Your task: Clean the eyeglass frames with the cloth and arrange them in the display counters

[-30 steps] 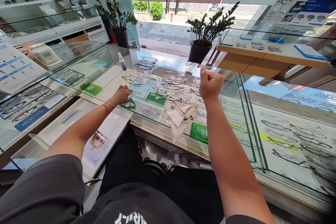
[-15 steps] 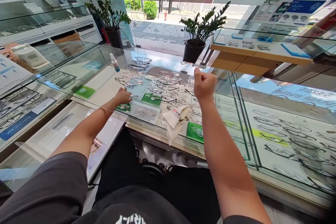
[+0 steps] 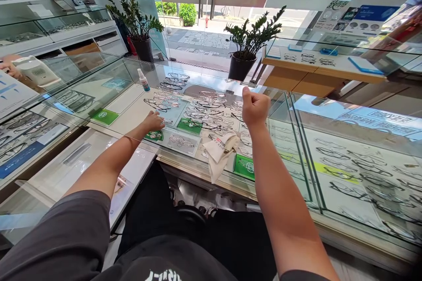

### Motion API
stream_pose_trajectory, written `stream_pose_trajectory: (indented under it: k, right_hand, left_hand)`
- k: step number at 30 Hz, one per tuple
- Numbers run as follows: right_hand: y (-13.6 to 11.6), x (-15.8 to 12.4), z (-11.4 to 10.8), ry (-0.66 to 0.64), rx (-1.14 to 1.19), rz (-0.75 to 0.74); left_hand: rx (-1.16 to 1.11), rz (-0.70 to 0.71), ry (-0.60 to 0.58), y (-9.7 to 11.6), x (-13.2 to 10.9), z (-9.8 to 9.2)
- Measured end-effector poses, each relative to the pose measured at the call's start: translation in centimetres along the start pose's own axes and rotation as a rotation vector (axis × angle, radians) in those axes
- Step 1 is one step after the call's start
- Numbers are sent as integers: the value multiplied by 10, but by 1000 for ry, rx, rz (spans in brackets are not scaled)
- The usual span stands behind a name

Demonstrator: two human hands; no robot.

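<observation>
Lap: a grey sleeve (image 3: pixel 49 237) covers the upper left arm, and black trousers (image 3: pixel 154 206) fill the space between the forearms.

Left hand (image 3: pixel 153 121): open and palm down, fingers spread, reaching forward over the display counter. Whether the fingertips touch the glass cannot be told.

Right hand (image 3: pixel 256 107): curled into a fist, knuckles up, fingers pressed together, with the thumb raised at the far side. Nothing shows in it, though the fist could hide something small.

Lens cloth (image 3: pixel 221 151): white, crumpled and printed with red marks, lying between the hands and nearer the right one.

Nearest frames: a pale metal eyeglass frame (image 3: pixel 181 142) lies on a grey card just beyond and to the right of the left wrist, its long axis running roughly across the view. A green card (image 3: pixel 154 135) lies directly below the left hand.

Main rows: dark and clear eyeglass frames (image 3: pixel 204 112) spread ahead, most with their long axes slanting slightly across the counter. Their near left end sits just past the left fingertips, so the left hand is closer to them; the right fist stands over their right side.

Far side: a small spray bottle (image 3: pixel 143 80) stands on the glass, with two potted plants (image 3: pixel 240 68) behind it, then a glass shopfront (image 3: pixel 187 48) and the street.
</observation>
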State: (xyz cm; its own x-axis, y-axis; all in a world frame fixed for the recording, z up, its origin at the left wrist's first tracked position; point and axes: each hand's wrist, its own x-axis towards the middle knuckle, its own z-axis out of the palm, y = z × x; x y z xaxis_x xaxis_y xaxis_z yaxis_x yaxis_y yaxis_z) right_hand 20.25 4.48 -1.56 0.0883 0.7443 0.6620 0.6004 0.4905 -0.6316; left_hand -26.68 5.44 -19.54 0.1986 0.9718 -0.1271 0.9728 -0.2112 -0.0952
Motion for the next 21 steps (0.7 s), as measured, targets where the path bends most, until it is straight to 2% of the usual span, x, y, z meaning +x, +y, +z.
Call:
stream_pose_trajectory:
  k: [6, 11, 13, 16, 20, 21]
  right_hand:
    - [11, 4, 2, -8, 34, 35]
    - [29, 14, 4, 24, 89, 79]
    - [39, 19, 3, 47, 139, 103]
    - [55, 25, -2, 126, 172, 160]
    - [74, 33, -16, 309, 102, 225]
    - [79, 36, -20, 307, 82, 224]
  left_hand:
    - [63, -22, 34, 5, -23, -20]
    - [70, -51, 3, 13, -72, -46]
    - [48, -48, -67, 20, -98, -51]
    - [-14, -16, -238, 34, -141, -53]
    - [-134, 89, -427, 59, -196, -64]
    - [-190, 128, -470, 66, -207, -71]
